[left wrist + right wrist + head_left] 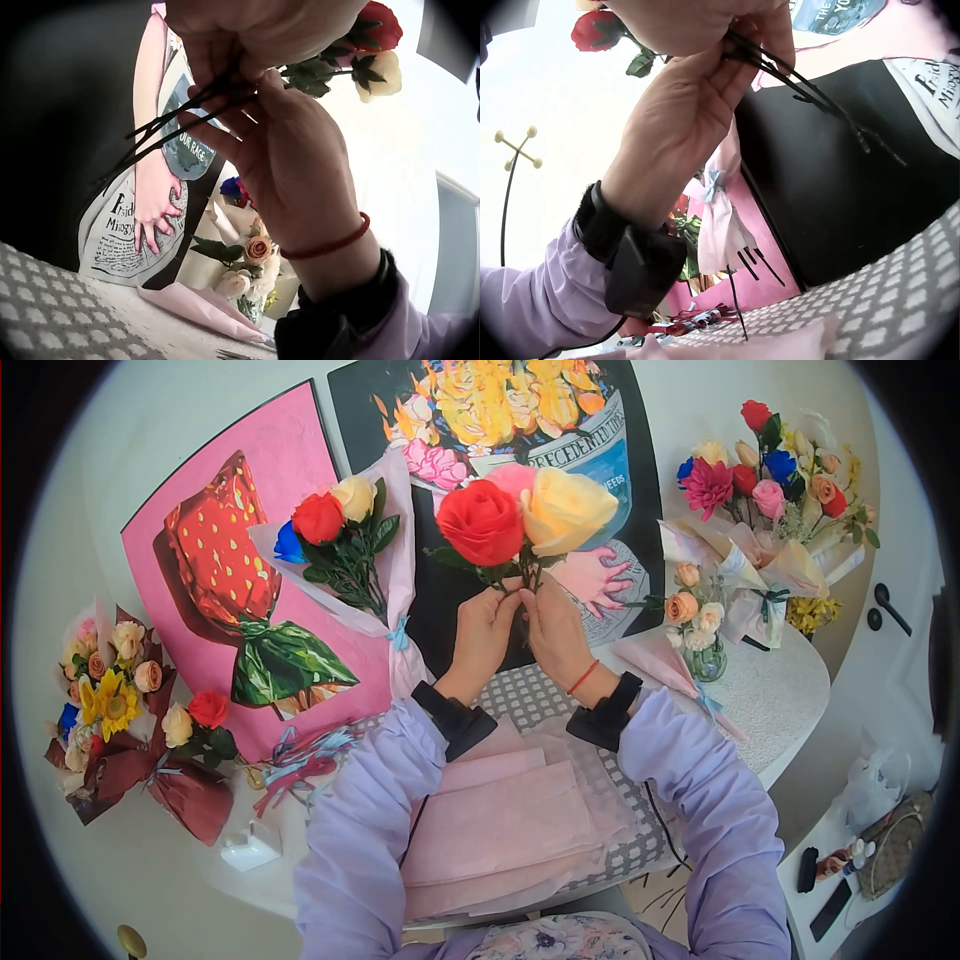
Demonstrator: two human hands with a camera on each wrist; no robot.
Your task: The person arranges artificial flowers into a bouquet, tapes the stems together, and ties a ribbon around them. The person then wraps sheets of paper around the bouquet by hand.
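Observation:
Both hands are raised side by side above the table, holding several flower stems together. The left hand (482, 635) pinches the dark stems (806, 86) just below the blooms, and the right hand (560, 635) grips them with fingertips close to the left's. Above the hands are a red rose (480, 523), a cream rose (568, 510) and a pink bloom (512, 479) partly behind them. In the left wrist view the bare stems (161, 129) stick out past the fingers of the right hand (300, 161).
Pink wrapping sheets (490, 815) lie on a grey patterned cloth (640, 810). A wrapped bouquet (400, 590) leans at the left, beside ribbons (300, 760) and a brown-wrapped bouquet (190, 795). Vased flowers (708, 660) and a larger bouquet (765, 550) stand at the right.

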